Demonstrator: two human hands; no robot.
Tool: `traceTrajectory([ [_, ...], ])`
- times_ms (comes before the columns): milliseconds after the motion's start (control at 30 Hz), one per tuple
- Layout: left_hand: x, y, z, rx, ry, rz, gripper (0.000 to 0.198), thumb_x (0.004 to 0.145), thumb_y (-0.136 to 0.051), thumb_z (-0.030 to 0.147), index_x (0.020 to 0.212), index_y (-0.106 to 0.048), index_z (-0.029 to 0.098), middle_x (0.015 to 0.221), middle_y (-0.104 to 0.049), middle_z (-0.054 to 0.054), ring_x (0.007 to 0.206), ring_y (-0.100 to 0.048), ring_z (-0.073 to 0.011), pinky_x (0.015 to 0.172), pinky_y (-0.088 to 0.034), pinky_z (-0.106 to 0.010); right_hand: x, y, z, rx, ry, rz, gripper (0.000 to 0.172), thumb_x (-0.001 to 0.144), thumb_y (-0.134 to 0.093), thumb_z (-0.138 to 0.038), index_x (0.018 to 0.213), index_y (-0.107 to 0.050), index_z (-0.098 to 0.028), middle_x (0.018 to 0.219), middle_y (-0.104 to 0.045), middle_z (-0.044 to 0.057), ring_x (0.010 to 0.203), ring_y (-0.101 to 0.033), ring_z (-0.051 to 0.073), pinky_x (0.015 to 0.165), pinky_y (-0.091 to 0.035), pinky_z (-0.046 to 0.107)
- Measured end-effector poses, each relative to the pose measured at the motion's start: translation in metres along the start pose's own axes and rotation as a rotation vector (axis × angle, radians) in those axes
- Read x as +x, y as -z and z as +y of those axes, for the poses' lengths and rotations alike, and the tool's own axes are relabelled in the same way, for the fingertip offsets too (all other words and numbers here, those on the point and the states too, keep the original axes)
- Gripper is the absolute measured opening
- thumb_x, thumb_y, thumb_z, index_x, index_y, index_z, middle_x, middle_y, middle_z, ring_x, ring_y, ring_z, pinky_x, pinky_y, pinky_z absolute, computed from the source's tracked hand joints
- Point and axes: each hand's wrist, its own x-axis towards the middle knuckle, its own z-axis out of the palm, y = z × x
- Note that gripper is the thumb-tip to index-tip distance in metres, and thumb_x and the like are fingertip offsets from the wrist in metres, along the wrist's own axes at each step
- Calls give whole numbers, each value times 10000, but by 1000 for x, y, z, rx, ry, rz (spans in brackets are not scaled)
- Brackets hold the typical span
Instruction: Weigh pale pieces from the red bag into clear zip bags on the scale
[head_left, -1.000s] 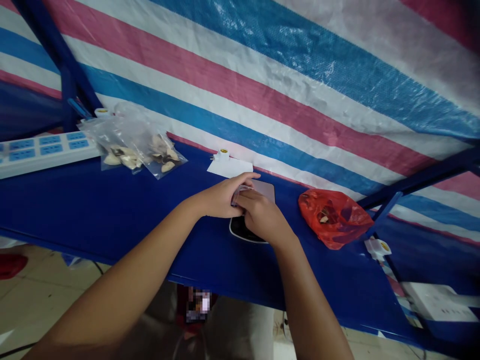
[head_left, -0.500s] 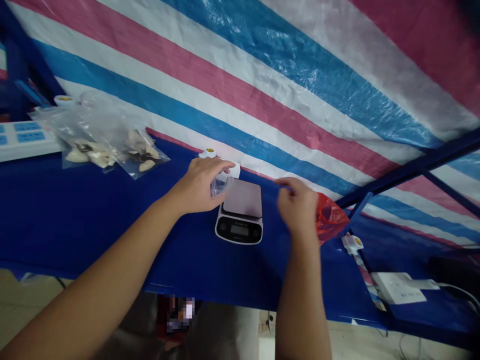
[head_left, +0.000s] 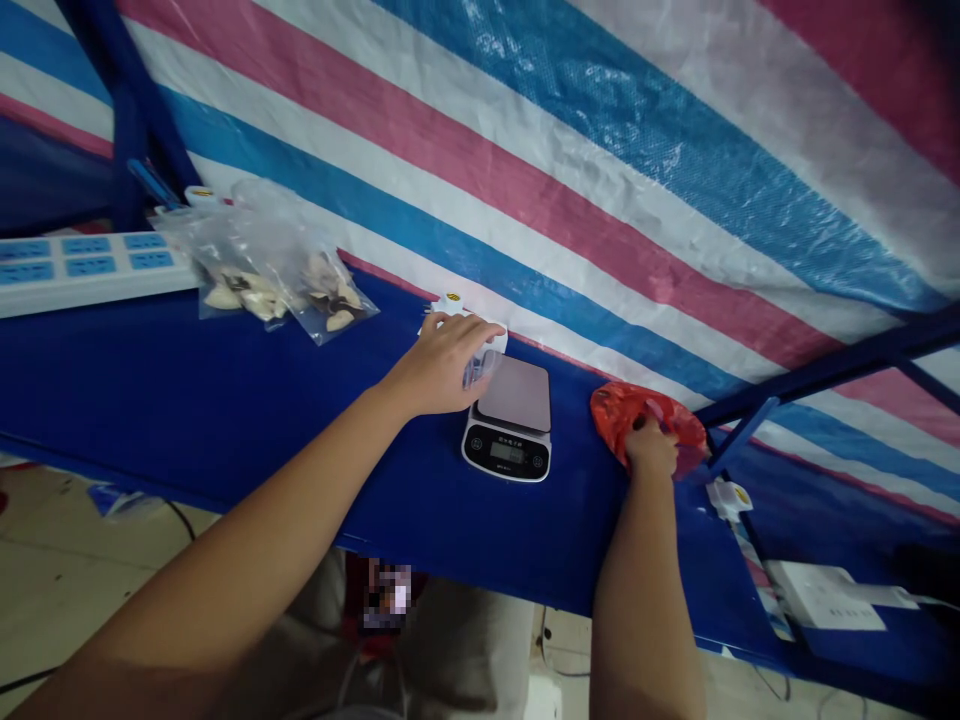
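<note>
My left hand [head_left: 441, 365] is closed on a small clear plastic bag [head_left: 480, 367], held just left of a small digital scale [head_left: 511, 420] on the blue table [head_left: 225, 400]. My right hand [head_left: 651, 447] reaches into a red plastic bag [head_left: 619, 415] to the right of the scale. Its fingers are buried in the bag and hidden. The scale's platform is bare and its display faces me.
Clear bags [head_left: 277, 270] holding pale pieces lie at the back left beside a white and blue power strip [head_left: 82, 268]. A striped tarp [head_left: 570, 170] rises behind the table. A white power strip [head_left: 825, 595] sits at the far right. Blue frame bars [head_left: 825, 365] cross there.
Both hands were together over the scale. My right hand has swung right into the red bag, while my left hand has stayed beside the scale holding the clear bag.
</note>
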Motion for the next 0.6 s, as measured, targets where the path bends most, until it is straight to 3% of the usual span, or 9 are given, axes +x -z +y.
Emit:
traceTrajectory([
  [100,-1,-3,-2,7,3,-7,474,875,-584,277,1335,-476,237,1287,-634,-103,1180,-583,-280,1101,-289,-498,1,-4,-5,10,45,-4,563,977,-444,-317,1524,-483,-190,1378,-556,280,1210,-642,368,993,-488,520],
  [233,-2,-5,-3,7,10,-14,456,901,-564,300,1342,-478,228,1295,-633,-110,1188,-586,-279,1106,-280,-500,3,-4,-3,43,59,43,513,1004,-411,-304,1489,-530,-188,1196,-686,239,1137,-684,343,973,-512,501],
  [600,-1,-4,-2,8,32,-38,477,892,-565,295,1356,-484,219,1302,-628,-117,1202,-579,-288,1108,-285,-498,-1,6,4,121,-38,266,431,996,-432,-304,1261,-680,-73,1131,-714,279,1134,-687,392,937,-537,480],
])
